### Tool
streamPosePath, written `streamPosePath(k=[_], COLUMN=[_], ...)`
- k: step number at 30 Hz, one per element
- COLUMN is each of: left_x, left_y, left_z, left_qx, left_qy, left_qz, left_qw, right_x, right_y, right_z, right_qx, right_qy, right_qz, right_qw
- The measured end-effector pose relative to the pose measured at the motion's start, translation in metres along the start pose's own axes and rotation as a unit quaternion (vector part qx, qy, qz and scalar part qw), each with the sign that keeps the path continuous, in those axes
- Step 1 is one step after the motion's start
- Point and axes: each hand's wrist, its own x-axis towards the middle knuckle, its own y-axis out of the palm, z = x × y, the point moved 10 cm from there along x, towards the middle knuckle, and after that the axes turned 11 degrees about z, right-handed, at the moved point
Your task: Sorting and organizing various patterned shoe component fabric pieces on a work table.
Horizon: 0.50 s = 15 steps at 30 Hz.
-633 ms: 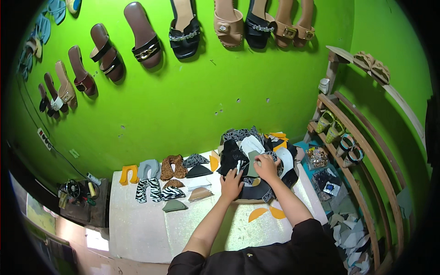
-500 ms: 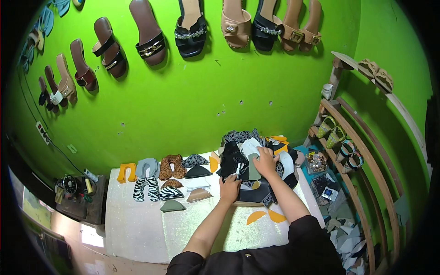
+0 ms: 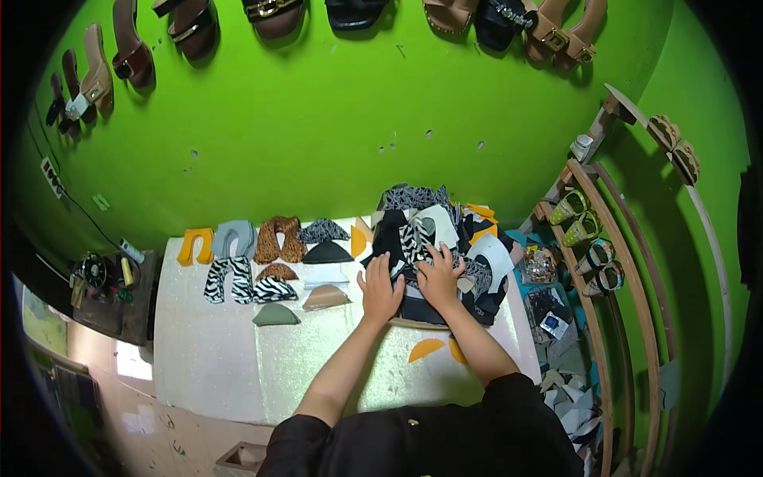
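Both hands rest on a heaped pile of cut shoe-material pieces in a low tray point(image 3: 413, 324). My left hand point(image 3: 382, 292) lies on the pile's left side over black pieces, its fingers apart and nothing visibly held. Close beside it, my right hand point(image 3: 439, 278) has its fingers spread over the middle of the pile. Just beyond its fingertips are a zebra-striped piece point(image 3: 416, 237) and a white piece point(image 3: 443, 226). A curved white piece point(image 3: 492, 256) lies to the right, and a black-and-grey patterned piece point(image 3: 412, 196) at the back. What lies under the palms is hidden.
Left of the pile, sorted stacks include yellow U-shapes point(image 3: 195, 246), zebra U-shapes point(image 3: 228, 281) and green half-moons point(image 3: 276, 316). Yellow half-moons point(image 3: 427, 349) lie in front. A wooden rack point(image 3: 628, 318) with sandals stands right; more sandals point(image 3: 193, 32) hang on the green wall.
My left hand has loosened from a pinch and spread flat. My right hand has come nearer to it, and the olive piece beneath it no longer shows. A zebra piece now shows. The view has shifted.
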Motion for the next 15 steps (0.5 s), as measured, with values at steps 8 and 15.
streamPosePath(k=[8, 15], left_x=[0.003, 0.041], left_y=[0.018, 0.024], left_z=[0.005, 0.001], left_qx=[0.058, -0.015], left_qy=[-0.020, -0.103], left_qz=[0.051, 0.054], left_qw=[0.997, 0.993], right_x=[-0.021, -0.024], right_y=[0.008, 0.014], right_z=[0.000, 0.004], right_qx=[-0.011, 0.010], right_qy=[0.001, 0.004], right_qz=[0.056, 0.105], right_qw=[0.998, 0.994])
